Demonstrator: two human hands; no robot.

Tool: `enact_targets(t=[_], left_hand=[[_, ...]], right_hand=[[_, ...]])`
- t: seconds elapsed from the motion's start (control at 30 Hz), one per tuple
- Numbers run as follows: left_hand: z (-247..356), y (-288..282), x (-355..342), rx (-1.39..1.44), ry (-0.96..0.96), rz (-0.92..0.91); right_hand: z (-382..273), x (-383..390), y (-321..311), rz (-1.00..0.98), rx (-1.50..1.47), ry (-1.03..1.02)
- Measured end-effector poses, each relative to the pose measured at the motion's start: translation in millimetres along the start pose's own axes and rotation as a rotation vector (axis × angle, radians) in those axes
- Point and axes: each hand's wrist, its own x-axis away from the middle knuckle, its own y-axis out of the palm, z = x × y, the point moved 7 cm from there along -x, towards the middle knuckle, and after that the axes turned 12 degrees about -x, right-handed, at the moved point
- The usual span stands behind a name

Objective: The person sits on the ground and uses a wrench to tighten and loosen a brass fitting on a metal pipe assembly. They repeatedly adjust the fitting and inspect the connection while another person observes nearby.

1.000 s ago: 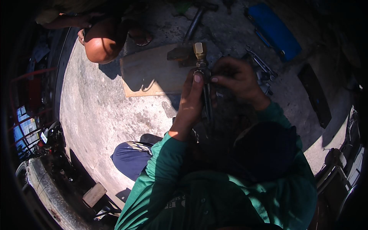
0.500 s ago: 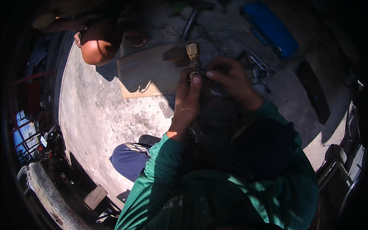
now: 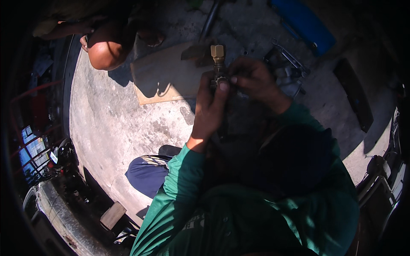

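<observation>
Wrenches (image 3: 293,59) lie between hands (image 3: 258,83) and blue case (image 3: 305,26).

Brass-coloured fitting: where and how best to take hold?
Probably the hex end of the brass-coloured fitting, across opposite flats, coming from the picture's top: that faceted end sticks out clear, while the left grip and right grip crowd the part below.

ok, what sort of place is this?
Likely a small repair workshop or yard: wrenches lie on a concrete-looking floor, a blue case sits near them, and the left hand grips a brass-topped fitting.
</observation>
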Motion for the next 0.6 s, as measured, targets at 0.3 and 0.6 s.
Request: enact_targets(t=[0.3, 0.6], left_hand=[[17, 3, -3, 0.066, 0.008, -0.115], [5, -3, -9, 0.201, -0.050, -0.051]], right_hand=[[-25, 4, 13, -0.008, 0.200, -0.021], [-49, 10, 48, -0.052, 1.106, -0.481]])
